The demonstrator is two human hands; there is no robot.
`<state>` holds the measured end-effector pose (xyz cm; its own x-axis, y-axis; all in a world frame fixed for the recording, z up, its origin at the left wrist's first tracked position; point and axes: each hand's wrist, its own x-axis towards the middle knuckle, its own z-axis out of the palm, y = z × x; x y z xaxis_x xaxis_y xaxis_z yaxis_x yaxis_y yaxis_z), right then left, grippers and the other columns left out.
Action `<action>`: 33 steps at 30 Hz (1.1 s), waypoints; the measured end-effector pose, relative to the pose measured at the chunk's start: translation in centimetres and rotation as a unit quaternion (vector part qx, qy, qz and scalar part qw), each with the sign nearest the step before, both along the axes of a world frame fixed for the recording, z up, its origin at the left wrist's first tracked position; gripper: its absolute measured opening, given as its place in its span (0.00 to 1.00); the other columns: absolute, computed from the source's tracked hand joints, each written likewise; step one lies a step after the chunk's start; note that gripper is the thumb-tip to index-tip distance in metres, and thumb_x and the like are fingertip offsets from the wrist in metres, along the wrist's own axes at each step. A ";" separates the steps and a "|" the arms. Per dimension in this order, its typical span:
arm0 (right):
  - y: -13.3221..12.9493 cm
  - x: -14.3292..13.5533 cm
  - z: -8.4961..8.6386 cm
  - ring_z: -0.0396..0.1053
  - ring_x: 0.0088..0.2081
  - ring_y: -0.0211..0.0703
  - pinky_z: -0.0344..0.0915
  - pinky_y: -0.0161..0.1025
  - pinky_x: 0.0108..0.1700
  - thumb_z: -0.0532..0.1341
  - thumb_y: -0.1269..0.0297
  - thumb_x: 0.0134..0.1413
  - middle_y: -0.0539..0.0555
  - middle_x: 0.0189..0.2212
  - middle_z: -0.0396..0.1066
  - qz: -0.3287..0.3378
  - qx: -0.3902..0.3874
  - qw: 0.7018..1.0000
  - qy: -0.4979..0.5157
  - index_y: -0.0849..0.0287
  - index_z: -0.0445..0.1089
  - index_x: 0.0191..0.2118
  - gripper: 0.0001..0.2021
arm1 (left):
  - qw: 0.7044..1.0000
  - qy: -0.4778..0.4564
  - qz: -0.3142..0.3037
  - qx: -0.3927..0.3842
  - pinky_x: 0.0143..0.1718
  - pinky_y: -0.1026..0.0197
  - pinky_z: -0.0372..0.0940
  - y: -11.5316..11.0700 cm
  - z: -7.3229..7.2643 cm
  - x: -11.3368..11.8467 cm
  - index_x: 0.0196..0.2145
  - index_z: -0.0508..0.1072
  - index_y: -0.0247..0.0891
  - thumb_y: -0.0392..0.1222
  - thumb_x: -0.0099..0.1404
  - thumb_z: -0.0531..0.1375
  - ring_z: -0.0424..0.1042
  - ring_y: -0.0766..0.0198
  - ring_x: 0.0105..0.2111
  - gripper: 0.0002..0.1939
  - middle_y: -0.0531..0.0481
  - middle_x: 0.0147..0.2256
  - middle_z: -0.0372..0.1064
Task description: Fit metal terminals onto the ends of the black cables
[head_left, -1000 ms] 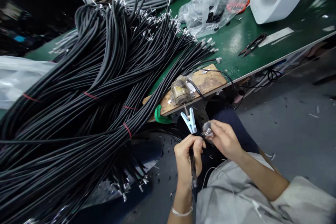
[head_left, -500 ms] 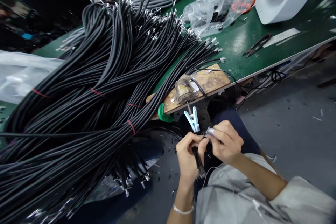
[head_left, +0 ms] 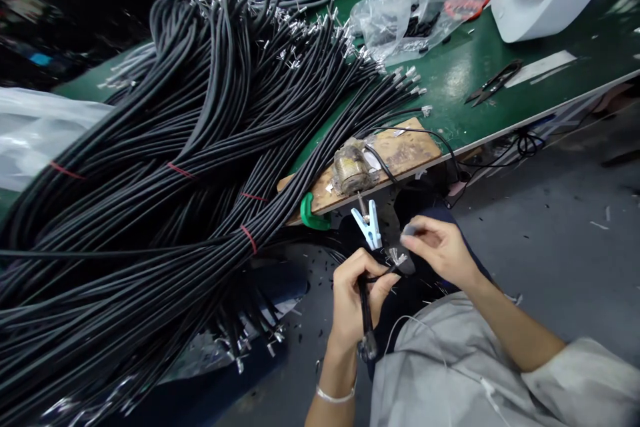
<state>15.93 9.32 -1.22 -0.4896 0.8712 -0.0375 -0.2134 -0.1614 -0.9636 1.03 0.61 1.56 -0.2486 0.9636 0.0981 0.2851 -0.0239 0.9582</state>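
Note:
Wrapped round a few black cables (head_left: 367, 320), my left hand (head_left: 356, 290) pinches one whose frayed, silvery wire end (head_left: 397, 257) sticks out past the thumb. My right hand (head_left: 437, 247) is apart from that end, up and to the right, with thumb and forefinger pressed together. A grey covering shows at its fingertip; whether anything else is pinched there cannot be made out. Just above my left hand, a light blue clothespin (head_left: 368, 225) hangs at the shaft of a small motor (head_left: 351, 170), which sits on a wooden board (head_left: 407, 150).
Large bundles of black cables (head_left: 200, 147) with bare wire ends cover the green table (head_left: 450, 90) at left. A green clamp (head_left: 313, 213) grips the board. Behind lie a plastic bag (head_left: 415, 0), snips (head_left: 494, 83) and a white device (head_left: 545, 7). Another person's hands are at the top.
My right hand has moved off the cable end, up and to the right, leaving the spread wire strands exposed. My left hand has shifted slightly left, still around the cables.

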 end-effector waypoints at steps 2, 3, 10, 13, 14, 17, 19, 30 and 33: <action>0.3 0.9 0.6 0.64 0.31 0.40 0.62 0.38 0.34 0.64 0.64 0.55 0.52 0.28 0.68 -0.048 0.116 0.992 -0.029 0.59 0.72 0.32 0.05 | 1.000 0.010 -0.001 0.002 0.24 0.66 0.54 -0.1 -0.1 0.1 0.21 0.67 0.36 0.37 0.58 0.66 0.59 0.69 0.22 0.13 0.55 0.21 0.60; 0.4 1.2 1.0 0.65 0.33 0.42 0.63 0.39 0.35 0.64 0.65 0.55 0.53 0.29 0.68 -0.045 0.169 0.984 -0.032 0.59 0.73 0.33 0.04 | 1.000 0.014 -0.005 0.003 0.24 0.66 0.54 -0.2 0.0 0.1 0.21 0.68 0.36 0.37 0.59 0.65 0.60 0.69 0.22 0.12 0.55 0.21 0.61; 2.2 1.1 2.4 0.60 0.24 0.36 0.56 0.35 0.26 0.64 0.69 0.48 0.49 0.20 0.65 0.190 0.195 0.952 -0.141 0.61 0.69 0.19 0.10 | 0.995 0.047 -0.090 -0.019 0.24 0.65 0.56 -0.4 0.4 0.2 0.24 0.72 0.35 0.35 0.59 0.65 0.63 0.68 0.23 0.08 0.52 0.23 0.65; 2.9 0.3 1.6 0.57 0.20 0.33 0.54 0.33 0.22 0.66 0.61 0.47 0.47 0.17 0.63 0.260 0.063 0.956 -0.120 0.62 0.68 0.19 0.13 | 0.994 0.042 -0.104 -0.008 0.24 0.66 0.56 -0.6 0.4 0.1 0.26 0.73 0.36 0.35 0.59 0.65 0.64 0.67 0.24 0.06 0.51 0.24 0.67; 2.9 0.1 1.3 0.59 0.21 0.34 0.56 0.33 0.23 0.65 0.59 0.49 0.48 0.19 0.64 0.235 0.053 0.965 -0.103 0.63 0.69 0.21 0.14 | 0.995 0.037 -0.095 -0.004 0.24 0.66 0.57 -0.6 0.4 0.0 0.26 0.73 0.36 0.35 0.59 0.65 0.64 0.67 0.24 0.06 0.51 0.24 0.67; 2.0 -0.2 0.8 0.67 0.31 0.40 0.64 0.37 0.32 0.58 0.54 0.60 0.55 0.29 0.71 0.126 0.135 0.983 -0.021 0.63 0.74 0.33 0.16 | 0.998 0.022 -0.059 0.009 0.25 0.65 0.57 -0.7 0.2 0.1 0.25 0.73 0.36 0.38 0.62 0.63 0.64 0.66 0.24 0.08 0.51 0.23 0.66; 0.8 -0.3 0.6 0.68 0.36 0.43 0.66 0.40 0.36 0.58 0.53 0.61 0.58 0.34 0.73 0.100 0.209 0.973 0.019 0.62 0.75 0.41 0.16 | 0.999 0.021 -0.031 0.016 0.25 0.65 0.56 -0.7 0.0 0.3 0.24 0.72 0.35 0.40 0.63 0.61 0.63 0.67 0.22 0.11 0.51 0.22 0.65; -2.1 -2.3 0.0 0.58 0.21 0.37 0.55 0.36 0.24 0.61 0.49 0.56 0.50 0.17 0.62 0.133 -0.016 0.978 0.162 0.59 0.69 0.20 0.21 | 0.998 0.004 -0.058 0.021 0.23 0.65 0.56 -0.5 1.0 -0.5 0.22 0.72 0.36 0.47 0.67 0.57 0.64 0.67 0.20 0.19 0.51 0.20 0.65; -1.9 -2.9 -0.2 0.51 0.16 0.32 0.47 0.32 0.18 0.65 0.51 0.47 0.47 0.13 0.58 0.158 -0.207 0.949 0.180 0.61 0.65 0.16 0.20 | 0.999 -0.029 -0.027 0.033 0.24 0.64 0.57 -0.2 0.6 -0.5 0.25 0.73 0.36 0.46 0.64 0.61 0.63 0.67 0.22 0.13 0.51 0.22 0.65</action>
